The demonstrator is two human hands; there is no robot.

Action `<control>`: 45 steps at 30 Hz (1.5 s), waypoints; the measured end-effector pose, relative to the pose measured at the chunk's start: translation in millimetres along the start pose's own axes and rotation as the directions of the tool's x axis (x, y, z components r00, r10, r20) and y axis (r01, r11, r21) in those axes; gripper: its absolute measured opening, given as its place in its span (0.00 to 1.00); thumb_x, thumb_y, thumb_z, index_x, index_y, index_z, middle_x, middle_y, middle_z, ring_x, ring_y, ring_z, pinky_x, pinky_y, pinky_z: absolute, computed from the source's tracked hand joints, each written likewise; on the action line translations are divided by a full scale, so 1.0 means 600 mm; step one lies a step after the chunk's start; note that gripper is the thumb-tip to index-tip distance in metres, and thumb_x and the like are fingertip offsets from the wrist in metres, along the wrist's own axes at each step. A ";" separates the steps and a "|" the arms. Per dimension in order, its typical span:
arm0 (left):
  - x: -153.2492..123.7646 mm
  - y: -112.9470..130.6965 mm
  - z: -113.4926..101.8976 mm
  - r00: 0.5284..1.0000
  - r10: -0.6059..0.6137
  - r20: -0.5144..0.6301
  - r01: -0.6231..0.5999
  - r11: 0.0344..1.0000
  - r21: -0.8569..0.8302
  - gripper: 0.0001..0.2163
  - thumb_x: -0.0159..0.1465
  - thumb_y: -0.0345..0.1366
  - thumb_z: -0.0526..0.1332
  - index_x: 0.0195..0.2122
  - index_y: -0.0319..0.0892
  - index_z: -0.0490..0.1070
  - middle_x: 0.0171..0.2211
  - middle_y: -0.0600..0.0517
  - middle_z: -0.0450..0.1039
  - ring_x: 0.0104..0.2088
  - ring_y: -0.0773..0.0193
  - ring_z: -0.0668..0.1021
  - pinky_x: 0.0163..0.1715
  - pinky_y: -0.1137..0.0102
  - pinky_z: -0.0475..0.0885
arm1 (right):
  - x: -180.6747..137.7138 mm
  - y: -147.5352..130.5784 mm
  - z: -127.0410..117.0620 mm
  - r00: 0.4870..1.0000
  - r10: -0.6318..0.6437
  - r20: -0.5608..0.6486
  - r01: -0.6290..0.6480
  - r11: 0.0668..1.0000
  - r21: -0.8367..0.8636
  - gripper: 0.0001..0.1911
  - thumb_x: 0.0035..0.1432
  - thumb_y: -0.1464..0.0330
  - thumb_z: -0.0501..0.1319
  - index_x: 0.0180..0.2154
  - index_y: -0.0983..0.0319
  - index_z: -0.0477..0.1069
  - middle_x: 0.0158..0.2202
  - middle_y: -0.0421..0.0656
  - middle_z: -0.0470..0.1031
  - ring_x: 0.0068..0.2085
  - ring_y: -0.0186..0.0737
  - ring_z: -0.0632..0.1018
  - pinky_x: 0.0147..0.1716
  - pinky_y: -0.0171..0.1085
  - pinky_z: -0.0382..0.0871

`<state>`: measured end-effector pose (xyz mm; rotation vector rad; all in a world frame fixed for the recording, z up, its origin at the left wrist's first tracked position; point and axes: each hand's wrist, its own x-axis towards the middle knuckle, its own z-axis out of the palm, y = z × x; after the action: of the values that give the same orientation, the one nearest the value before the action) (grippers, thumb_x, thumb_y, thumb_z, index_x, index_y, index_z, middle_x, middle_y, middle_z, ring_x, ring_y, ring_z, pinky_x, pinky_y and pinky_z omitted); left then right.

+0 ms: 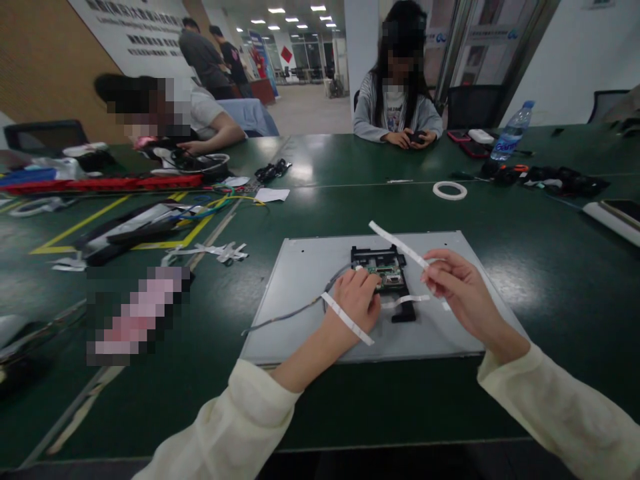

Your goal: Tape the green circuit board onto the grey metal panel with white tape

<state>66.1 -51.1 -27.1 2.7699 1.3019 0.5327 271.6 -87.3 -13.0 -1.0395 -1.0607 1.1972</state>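
Right fingers (433, 273) are pinching a white strip (396, 243) that slants forward-left, and the circuit board (392, 275) is left of them, by the left fingers (358, 279), which honestly might be gripping or just resting, can't tell.

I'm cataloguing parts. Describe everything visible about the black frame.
The black frame, apparently plastic, has openings and holds a green circuit board. It lies flat on the grey panel, partly hidden by the left hand, apparently touching it. A cable meets its upper left; a white tape strip crosses its lower leg.
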 end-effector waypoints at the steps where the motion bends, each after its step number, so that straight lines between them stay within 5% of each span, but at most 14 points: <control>1: 0.000 0.001 -0.003 1.000 0.003 0.005 -0.003 1.000 -0.007 0.10 0.60 0.29 0.55 0.43 0.42 0.67 0.40 0.47 0.68 0.44 0.53 0.68 0.42 0.59 0.66 | 0.007 0.002 -0.006 0.998 0.009 -0.066 -0.007 1.000 0.028 0.14 0.52 0.63 0.64 0.41 0.58 0.69 0.28 0.38 0.74 0.24 0.29 0.69 0.22 0.29 0.61; 9: -0.014 -0.030 -0.052 0.997 0.081 -0.007 -0.080 0.982 -0.173 0.10 0.60 0.30 0.56 0.43 0.41 0.69 0.44 0.46 0.69 0.47 0.55 0.71 0.48 0.58 0.67 | 0.036 0.022 -0.032 0.970 0.134 -0.201 -0.099 0.980 0.173 0.21 0.46 0.61 0.67 0.44 0.58 0.71 0.34 0.39 0.75 0.25 0.26 0.68 0.21 0.26 0.60; 18: -0.155 -0.150 -0.139 0.998 0.004 0.056 0.002 0.996 -0.092 0.10 0.61 0.35 0.55 0.43 0.44 0.72 0.48 0.47 0.72 0.51 0.55 0.72 0.51 0.58 0.69 | 0.034 0.039 -0.024 0.974 0.155 -0.166 -0.152 0.988 0.034 0.21 0.50 0.60 0.64 0.46 0.59 0.70 0.36 0.42 0.76 0.28 0.29 0.69 0.22 0.27 0.59; 21: -0.158 -0.140 -0.178 0.999 -0.036 0.020 0.038 0.992 -0.117 0.11 0.62 0.38 0.55 0.45 0.45 0.71 0.49 0.48 0.71 0.50 0.57 0.73 0.52 0.60 0.69 | 0.043 0.040 -0.025 0.986 0.109 -0.127 -0.117 0.992 -0.051 0.21 0.51 0.60 0.62 0.47 0.59 0.68 0.37 0.42 0.76 0.28 0.29 0.69 0.22 0.28 0.59; 24: -0.101 -0.102 -0.196 1.000 0.024 0.018 -0.021 0.991 -0.134 0.12 0.62 0.37 0.55 0.45 0.44 0.70 0.48 0.48 0.73 0.51 0.57 0.73 0.53 0.59 0.68 | 0.057 0.042 -0.024 0.997 0.053 -0.060 -0.061 0.990 -0.127 0.21 0.52 0.61 0.61 0.48 0.59 0.66 0.35 0.41 0.77 0.27 0.29 0.70 0.24 0.28 0.61; 27: -0.006 -0.062 -0.171 0.999 0.024 -0.031 -0.029 0.984 -0.174 0.13 0.64 0.35 0.52 0.47 0.41 0.69 0.48 0.48 0.73 0.51 0.59 0.73 0.54 0.60 0.67 | 0.071 0.050 -0.024 0.997 0.076 -0.008 -0.076 0.985 -0.155 0.21 0.50 0.60 0.61 0.46 0.59 0.65 0.32 0.41 0.77 0.27 0.31 0.72 0.23 0.29 0.61; 32: 0.118 -0.033 -0.054 0.994 -0.063 -0.088 0.046 0.981 -0.189 0.14 0.64 0.29 0.50 0.48 0.39 0.69 0.47 0.47 0.74 0.47 0.59 0.76 0.50 0.64 0.69 | 0.086 0.066 -0.024 0.993 0.121 0.008 -0.117 0.973 -0.199 0.15 0.48 0.60 0.61 0.36 0.61 0.64 0.29 0.40 0.76 0.25 0.30 0.72 0.20 0.28 0.59; 37: 0.130 -0.046 0.032 0.994 -0.027 -0.106 0.007 0.983 -0.186 0.14 0.64 0.27 0.50 0.48 0.38 0.69 0.45 0.46 0.75 0.45 0.58 0.76 0.48 0.64 0.70 | 0.089 0.066 -0.019 0.988 0.152 0.023 -0.144 0.966 -0.215 0.12 0.47 0.61 0.61 0.32 0.61 0.65 0.28 0.41 0.76 0.24 0.30 0.71 0.18 0.28 0.58; 45: 0.120 -0.070 0.062 0.996 -0.026 -0.090 0.005 0.975 -0.220 0.16 0.65 0.27 0.48 0.52 0.37 0.67 0.50 0.45 0.73 0.50 0.60 0.74 0.54 0.62 0.66 | 0.086 0.071 -0.012 0.985 0.168 -0.044 -0.174 0.962 -0.211 0.12 0.47 0.62 0.60 0.33 0.62 0.66 0.28 0.42 0.76 0.24 0.30 0.71 0.17 0.27 0.58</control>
<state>89.7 34.5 -48.7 2.5806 1.1983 0.7626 274.1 -33.0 -52.5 -1.3333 -1.1148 1.2215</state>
